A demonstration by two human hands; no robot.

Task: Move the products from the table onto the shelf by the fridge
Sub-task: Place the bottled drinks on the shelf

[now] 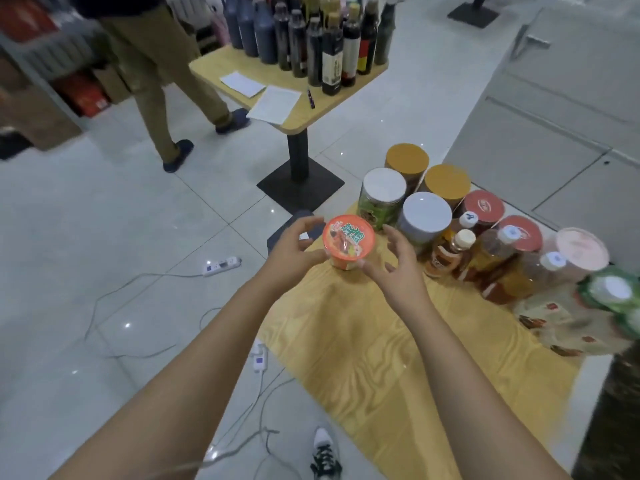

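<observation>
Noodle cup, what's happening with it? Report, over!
Left hand holds the noodle cup by its side. Right hand open, fingertips near its base. Cup upright over the table. Jars and bottles crowd close beside it.

One wide head-worn view, forward and down, close over the near yellow table [363, 358].

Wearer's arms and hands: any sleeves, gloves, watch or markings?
Nothing worn that shows. The left hand and right hand are bare: no gloves, and no ring stands out. The left forearm and right forearm are uncovered from the wrist to the bottom edge of the frame, with no sleeve, watch, band, cable or marker in view.
</observation>
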